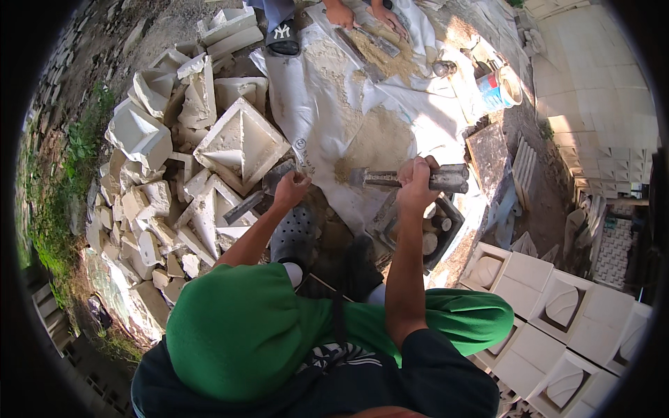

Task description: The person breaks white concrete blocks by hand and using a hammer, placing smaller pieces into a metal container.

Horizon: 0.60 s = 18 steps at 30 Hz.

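Note:
My left hand (293, 188) is closed beside a dark metal tool (245, 207) with a narrow bar end and a flatter, wider part. The fingers are pinched around it, but the grip itself is partly hidden. In my right hand (417, 185) is a long dark metal piece (449, 178), thick at the right end. A squarish flat plate (359, 177) shows at its left end. Below my right hand stands a dark tray (451, 226) holding several rounded pieces. A white sheet (317, 125) strewn with pale sand (380, 136) lies beyond both hands.
Broken pale blocks (150, 202) are heaped on the left, among them a square hollow block (242, 146). Another person's hands (385, 21) work at the far end of the sheet. A bucket (500, 89) stands far right; patterned pale blocks (536, 299) line the near right.

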Available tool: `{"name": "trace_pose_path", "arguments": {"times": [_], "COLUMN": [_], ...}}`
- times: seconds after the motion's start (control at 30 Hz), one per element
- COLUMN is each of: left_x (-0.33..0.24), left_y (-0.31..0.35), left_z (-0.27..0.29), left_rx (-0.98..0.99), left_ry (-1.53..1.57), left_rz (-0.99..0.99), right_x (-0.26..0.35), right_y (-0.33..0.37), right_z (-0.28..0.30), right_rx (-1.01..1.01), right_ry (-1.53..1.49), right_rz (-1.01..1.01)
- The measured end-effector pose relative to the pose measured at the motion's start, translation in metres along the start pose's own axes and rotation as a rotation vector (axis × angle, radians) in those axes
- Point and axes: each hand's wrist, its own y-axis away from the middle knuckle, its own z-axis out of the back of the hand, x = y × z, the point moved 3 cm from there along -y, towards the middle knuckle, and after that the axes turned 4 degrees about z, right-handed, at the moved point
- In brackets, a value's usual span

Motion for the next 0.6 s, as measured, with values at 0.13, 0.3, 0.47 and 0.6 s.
{"name": "trace_pose_path", "arguments": {"times": [0.13,0.3,0.47,0.6], "left_x": [0.001,-0.002,0.0,-0.003], "left_y": [0.0,0.0,-0.003,-0.01], "left_z": [-0.008,-0.005,-0.008,-0.013], "left_rx": [0.028,-0.002,0.02,0.023], "left_ry": [0.013,0.019,0.042,0.034], "left_rz": [0.027,-0.003,-0.013,-0.02], "right_x": [-0.061,-0.012,-0.036,-0.07], "right_y": [-0.009,-0.014,-0.017,-0.021], "right_z": [0.013,0.0,0.024,0.032], "right_rx": [0.053,0.159,0.063,0.06], "right_ry": [0.136,0.021,0.077,-0.017], "right_rz": [-0.001,0.002,0.096,-0.003]}}
